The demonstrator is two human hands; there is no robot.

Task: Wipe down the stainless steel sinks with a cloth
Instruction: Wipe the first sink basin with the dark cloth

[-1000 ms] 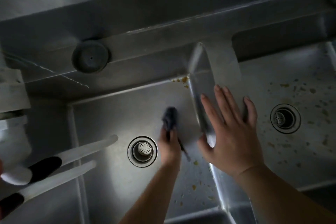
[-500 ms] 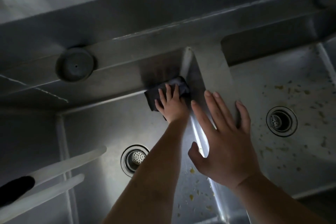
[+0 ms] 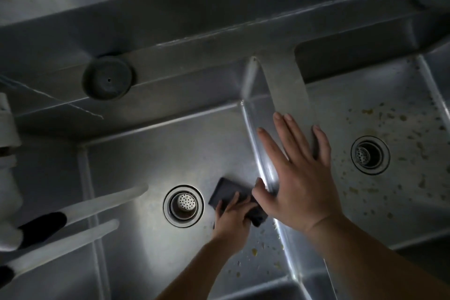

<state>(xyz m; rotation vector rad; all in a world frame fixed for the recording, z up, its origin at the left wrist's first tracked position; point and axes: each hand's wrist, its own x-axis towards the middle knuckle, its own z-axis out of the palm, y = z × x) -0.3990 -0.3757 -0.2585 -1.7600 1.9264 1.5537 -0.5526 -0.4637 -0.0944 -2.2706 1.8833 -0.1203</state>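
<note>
A dark folded cloth (image 3: 224, 192) lies on the floor of the left steel sink (image 3: 151, 153), just right of its drain (image 3: 183, 206). My left hand (image 3: 231, 220) reaches down into that basin and presses the cloth flat, with its fingers laid across it. My right hand (image 3: 299, 178) rests flat, fingers spread, on the divider (image 3: 287, 85) between the two basins. The right sink (image 3: 409, 202) has yellowish food specks scattered over its floor around its drain (image 3: 370, 154). A few specks (image 3: 254, 252) also lie near the front of the left basin.
A round dark cap (image 3: 107, 79) sits on the back ledge above the left sink. Two pale rods with black sections (image 3: 97, 204) reach in from the left edge over the basin. The scene is dim, lit mainly around the left drain.
My left hand has drawn the cloth from the far right corner of the left basin back to the floor beside the drain. The right hand stays on the divider.
</note>
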